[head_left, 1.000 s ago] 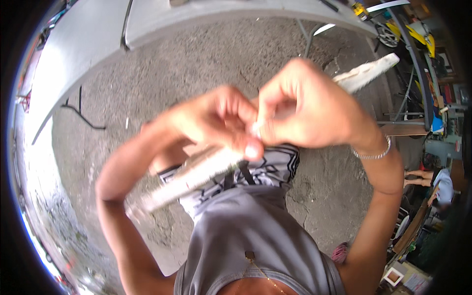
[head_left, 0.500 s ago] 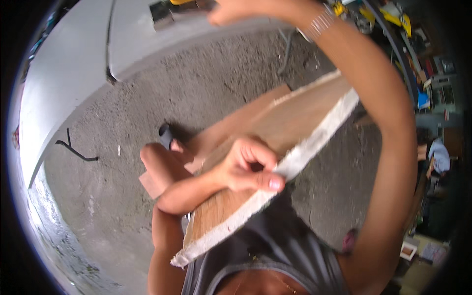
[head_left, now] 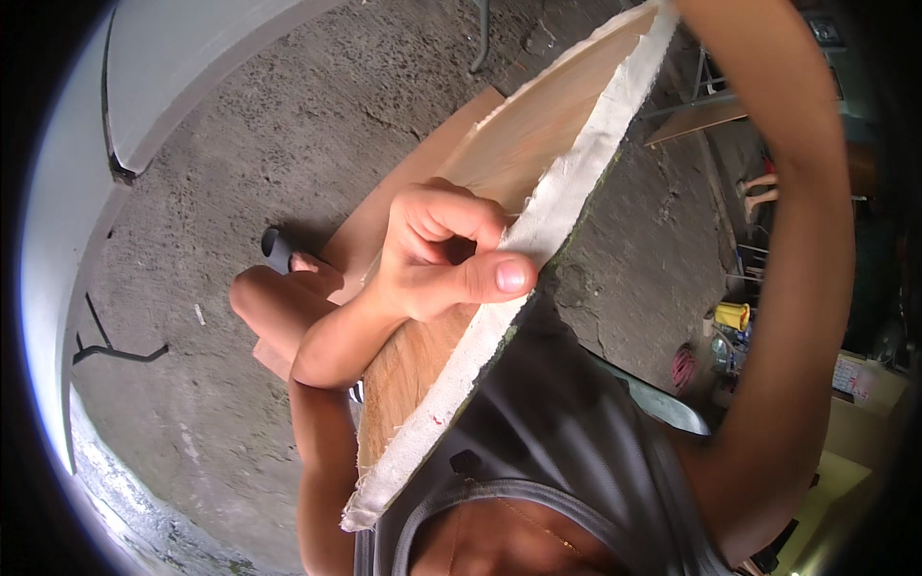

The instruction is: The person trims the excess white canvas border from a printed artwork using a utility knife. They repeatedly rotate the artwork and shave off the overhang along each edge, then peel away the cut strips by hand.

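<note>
My left hand (head_left: 437,250) is closed on the edge of a long wooden panel (head_left: 557,115), thumb on the near side and curled fingers on the other. Frayed white fabric covers the panel's edge (head_left: 423,432), which slants from low in front of my chest up to the top right. Bare wood grain shows on its inner face. My right arm (head_left: 797,221) reaches up along the right side and leaves the picture at the top, so the right hand is out of sight near the panel's upper end.
A white table (head_left: 182,67) stands at the upper left, with a dark metal leg (head_left: 130,351) below. A flat brown board (head_left: 408,187) lies on the rough concrete floor (head_left: 192,278). At right are a yellow container (head_left: 732,315), a pink coil (head_left: 683,367) and someone's legs (head_left: 761,187).
My right hand has moved up out of view. The panel's far end now stands higher in the picture. The left hand keeps its grip, and the view has shifted to the right.
</note>
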### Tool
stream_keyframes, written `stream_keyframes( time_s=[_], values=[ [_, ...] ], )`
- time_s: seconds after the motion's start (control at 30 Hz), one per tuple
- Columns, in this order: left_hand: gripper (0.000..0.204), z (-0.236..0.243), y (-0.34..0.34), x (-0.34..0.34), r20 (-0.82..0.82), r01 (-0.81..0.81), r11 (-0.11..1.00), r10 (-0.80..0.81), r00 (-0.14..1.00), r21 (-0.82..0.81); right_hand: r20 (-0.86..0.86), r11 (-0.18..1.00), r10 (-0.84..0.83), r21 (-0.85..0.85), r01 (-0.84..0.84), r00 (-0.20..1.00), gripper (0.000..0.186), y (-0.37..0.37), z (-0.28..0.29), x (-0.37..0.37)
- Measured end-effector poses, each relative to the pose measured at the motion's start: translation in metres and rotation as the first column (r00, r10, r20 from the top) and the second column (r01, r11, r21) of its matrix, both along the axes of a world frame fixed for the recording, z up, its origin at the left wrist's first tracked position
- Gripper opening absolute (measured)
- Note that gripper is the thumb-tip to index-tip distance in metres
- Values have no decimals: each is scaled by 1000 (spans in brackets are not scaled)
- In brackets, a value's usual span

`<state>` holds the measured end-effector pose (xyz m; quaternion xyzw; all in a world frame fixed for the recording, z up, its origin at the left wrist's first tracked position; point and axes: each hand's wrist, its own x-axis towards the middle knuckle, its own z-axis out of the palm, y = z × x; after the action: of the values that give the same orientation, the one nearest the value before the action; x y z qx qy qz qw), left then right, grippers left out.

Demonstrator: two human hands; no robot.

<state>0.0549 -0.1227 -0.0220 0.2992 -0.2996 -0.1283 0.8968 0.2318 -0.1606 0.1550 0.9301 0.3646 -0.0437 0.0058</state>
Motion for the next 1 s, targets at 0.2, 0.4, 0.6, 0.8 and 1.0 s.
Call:
stream_keyframes(
  time_s=[0.2,0.4,0.6,0.8,1.0],
  values=[
    [36,-3,-6,1,22,6,1000,-5,1000,-11,-96,934,-297,177,310,950,35,-125,64,-98],
    [38,-4,0,0,43,-42,998,40,998,39,-594,367,-750,-11,930,289,47,-187,55,-231],
    [38,3,-9,-3,42,60,998,-61,997,32,-677,784,-383,122,609,629,32,-149,46,-274],
    [37,3,-7,-2,51,50,999,-51,997,21,-806,683,-406,47,729,431,38,-138,44,-273],
    [36,5,-6,-3,5,65,998,-65,998,15,-822,642,-455,-35,766,343,41,-137,45,-273]
  ],
)
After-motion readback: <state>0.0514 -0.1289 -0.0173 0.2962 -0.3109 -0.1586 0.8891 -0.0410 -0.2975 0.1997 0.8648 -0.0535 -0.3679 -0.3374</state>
